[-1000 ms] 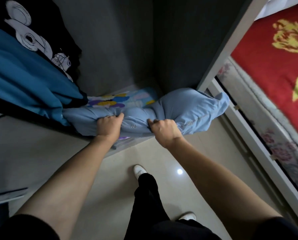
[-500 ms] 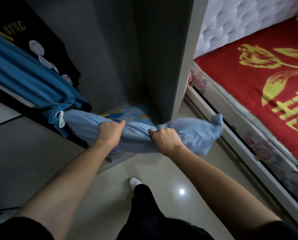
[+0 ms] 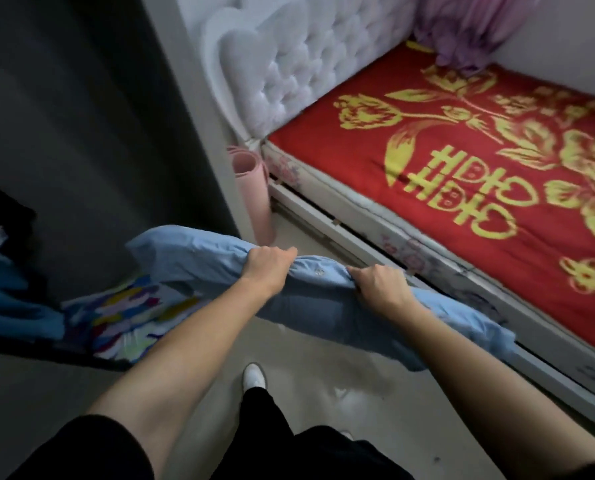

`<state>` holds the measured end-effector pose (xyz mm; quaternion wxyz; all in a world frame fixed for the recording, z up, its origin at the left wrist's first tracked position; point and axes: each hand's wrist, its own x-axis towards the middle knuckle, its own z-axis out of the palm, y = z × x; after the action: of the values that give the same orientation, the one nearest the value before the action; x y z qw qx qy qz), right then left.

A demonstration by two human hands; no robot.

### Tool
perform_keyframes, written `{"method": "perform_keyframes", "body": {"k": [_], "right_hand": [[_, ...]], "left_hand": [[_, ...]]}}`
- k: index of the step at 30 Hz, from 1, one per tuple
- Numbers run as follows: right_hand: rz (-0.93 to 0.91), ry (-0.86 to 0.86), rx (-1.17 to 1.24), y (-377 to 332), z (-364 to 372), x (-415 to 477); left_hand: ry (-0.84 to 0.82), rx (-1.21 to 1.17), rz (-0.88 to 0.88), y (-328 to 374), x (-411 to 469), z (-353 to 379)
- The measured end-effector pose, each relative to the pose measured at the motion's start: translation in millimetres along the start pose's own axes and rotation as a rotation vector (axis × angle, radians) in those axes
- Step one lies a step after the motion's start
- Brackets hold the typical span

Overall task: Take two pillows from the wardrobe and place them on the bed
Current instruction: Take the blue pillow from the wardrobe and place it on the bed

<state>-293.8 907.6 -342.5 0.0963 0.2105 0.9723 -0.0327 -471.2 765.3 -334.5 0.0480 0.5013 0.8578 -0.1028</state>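
Observation:
A light blue pillow (image 3: 199, 254) hangs in the air in front of the wardrobe (image 3: 81, 116), clear of its shelf. My left hand (image 3: 268, 268) grips its top edge near the middle. My right hand (image 3: 379, 285) grips the same edge a little further right. The pillow sags below both hands, and its right end droops near the bed's side rail. A second pillow with a multicoloured print (image 3: 126, 317) lies on the wardrobe floor at the lower left. The bed (image 3: 462, 174), under a red cover with gold flowers, fills the right side.
A tufted white headboard (image 3: 299, 64) stands at the bed's far end. A rolled pink mat (image 3: 251, 188) leans between wardrobe and bed. Blue and dark clothes (image 3: 8, 306) hang at the left. Purple fabric (image 3: 462, 29) sits in the bed's far corner. My feet stand on a pale glossy floor (image 3: 358, 382).
Both hands have pulled the blue pillow out of the wardrobe and swung it right towards the bed. My view has turned right, showing more bed and the headboard.

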Motion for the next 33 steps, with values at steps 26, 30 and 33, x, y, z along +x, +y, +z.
{"method": "perform_keyframes", "body": {"k": [26,30,33], "right_hand": [[0.283,0.210,-0.196,204.8,-200.4,238.0],[0.271,0.252,-0.207,239.2,-210.4,275.8],[0.288,0.291,-0.159,277.4,-216.3,307.4]], "left_hand": [[-0.188,-0.347,0.296,-58.8,353.7,-127.5],[0.003,-0.296,0.194,-54.6,409.4,-119.1],[0.139,-0.218,0.207,-45.9,455.4,-132.6]]}}
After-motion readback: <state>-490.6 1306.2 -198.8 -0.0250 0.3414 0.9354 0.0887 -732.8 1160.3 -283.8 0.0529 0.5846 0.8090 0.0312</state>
